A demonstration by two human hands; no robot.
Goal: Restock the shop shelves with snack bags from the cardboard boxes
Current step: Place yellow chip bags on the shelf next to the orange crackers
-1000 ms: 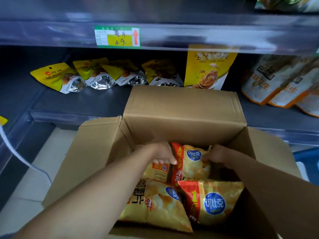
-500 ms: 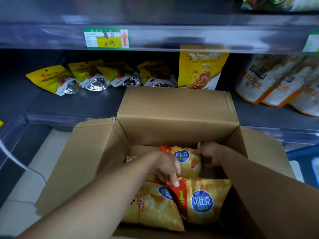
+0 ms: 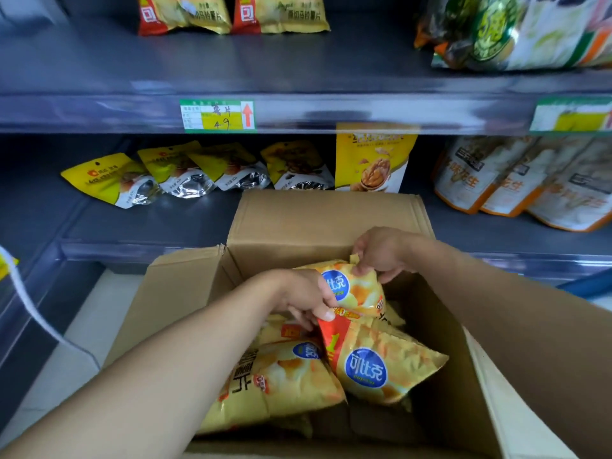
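**Box Unloading: Both Hands on Chip Bags**

Cardboard box (image 3: 318, 226): stands open on the floor, near the viewer, against the front of the lower shelf (image 3: 149, 223). Its far flap is upright; the left and right flaps are spread outward.

Right hand (image 3: 381, 253): positioned at the far right of the box opening. Fingers are curled and pinch the upper corner of the top chip bag (image 3: 356, 289) – a yellow bag with a round blue logo, held above the other bags in the box.

Left hand (image 3: 304, 299): positioned at the middle of the box opening, touching the lower left edge of the top chip bag. Thumb and fingers pinch the red corner of the second chip bag (image 3: 384, 369), which lies tilted at the right of the box.

A third chip bag (image 3: 291, 379) lies just left of the second, partly under it.

Shelving: the upper shelf (image 3: 298, 64) carries two matching chip bags (image 3: 185, 11) at the far left centre – directly above a price label (image 3: 217, 115) with a red arrow. The lower shelf holds yellow pouches (image 3: 109, 180), a walnut bag (image 3: 374, 160) and orange-trimmed bags (image 3: 480, 180) to the right.
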